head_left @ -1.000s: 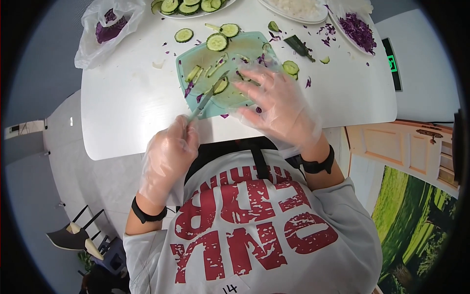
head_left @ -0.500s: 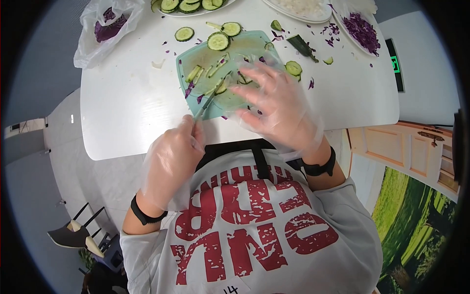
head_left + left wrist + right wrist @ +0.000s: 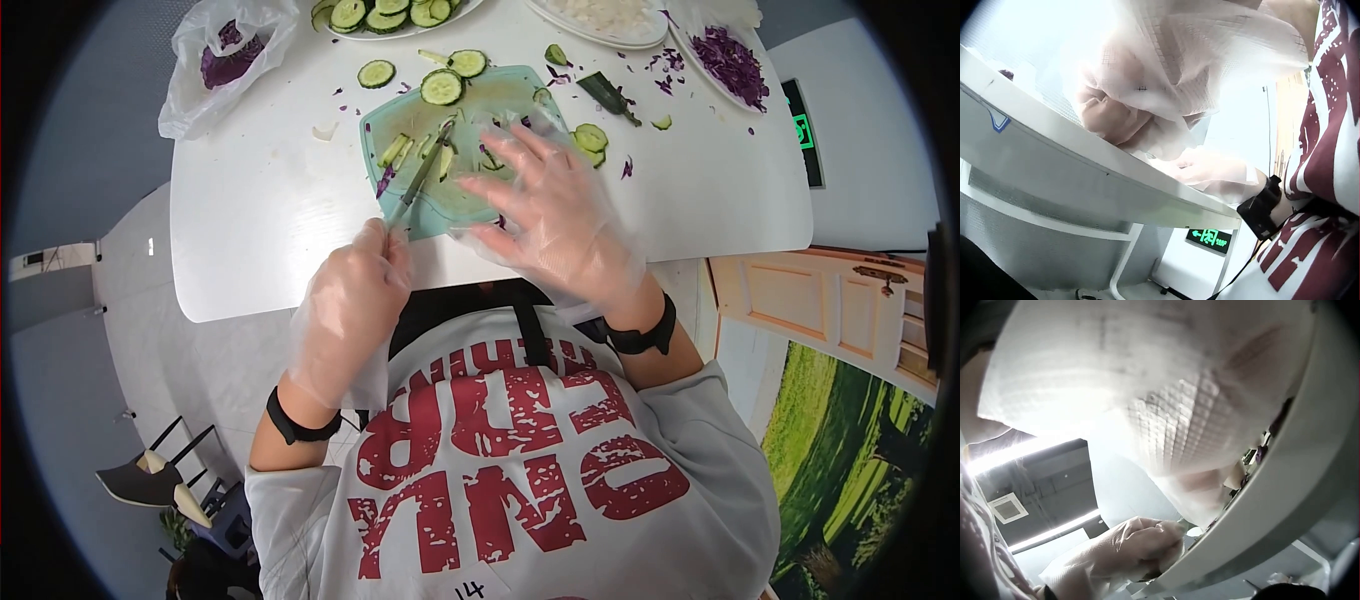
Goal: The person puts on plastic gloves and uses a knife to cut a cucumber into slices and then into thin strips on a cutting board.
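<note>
In a clear plastic glove, my left hand (image 3: 352,300) grips the handle of a knife (image 3: 420,178) at the board's near edge. The blade slants up and right over the green cutting board (image 3: 440,222), beside a narrow cucumber piece (image 3: 446,161). My gloved right hand (image 3: 562,215) is over the board's right side, fingers spread and partly covering cucumber bits; whether they touch the board is unclear. Cut cucumber strips (image 3: 394,150) lie left of the blade, with purple cabbage shreds (image 3: 385,180). The left wrist view shows the left hand (image 3: 1141,94) curled, its knife hidden.
Round cucumber slices (image 3: 441,87) lie at the board's far edge, others (image 3: 590,138) to its right. Beyond are a cucumber end (image 3: 606,95), a plate of cucumber slices (image 3: 400,32), a plate of white pieces (image 3: 600,38), shredded cabbage (image 3: 730,65) and a plastic bag (image 3: 185,95) holding cabbage.
The knife tip has moved up and slightly left, and the blade stands steeper. The cucumber piece beside it has turned from a wider slice view to a narrow one. My right hand has shifted slightly left.
</note>
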Demonstrator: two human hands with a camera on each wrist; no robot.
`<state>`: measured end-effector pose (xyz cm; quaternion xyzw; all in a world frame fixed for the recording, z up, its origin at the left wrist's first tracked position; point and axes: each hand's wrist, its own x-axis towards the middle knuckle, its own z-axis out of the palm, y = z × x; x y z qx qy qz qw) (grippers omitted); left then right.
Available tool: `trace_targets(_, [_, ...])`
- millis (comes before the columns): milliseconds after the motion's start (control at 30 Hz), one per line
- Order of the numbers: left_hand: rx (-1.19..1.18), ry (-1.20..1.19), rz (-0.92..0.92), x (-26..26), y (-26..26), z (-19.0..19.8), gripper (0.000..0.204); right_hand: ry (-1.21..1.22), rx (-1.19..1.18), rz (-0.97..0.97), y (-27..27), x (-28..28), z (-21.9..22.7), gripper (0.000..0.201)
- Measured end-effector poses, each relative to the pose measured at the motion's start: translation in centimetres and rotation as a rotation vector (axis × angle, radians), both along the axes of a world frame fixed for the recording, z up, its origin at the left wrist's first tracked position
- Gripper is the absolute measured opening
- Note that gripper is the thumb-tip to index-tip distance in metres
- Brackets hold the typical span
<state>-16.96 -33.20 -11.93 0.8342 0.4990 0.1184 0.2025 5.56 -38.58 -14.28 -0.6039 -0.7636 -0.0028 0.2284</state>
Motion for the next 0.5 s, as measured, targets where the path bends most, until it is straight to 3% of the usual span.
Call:
trace_targets(200, [0.025, -0.015, -0.021, -0.05, 0.06, 0.10, 0.023, 0.081, -0.037, 0.000, 0.01, -0.01, 0.05, 0.048])
trace_targets(433, [0.068, -0.025, -0.063, 0.16, 0.27, -0.08, 0.023, -0.006, -0.039, -0.004, 0.51, -0.18, 0.43, 0.051])
trace_targets(500, [-0.016, 0.063, -0.029, 0.39, 0.39, 0.19, 0.022, -0.027, -0.057, -0.004, 0.55, -0.26, 0.24, 0.051])
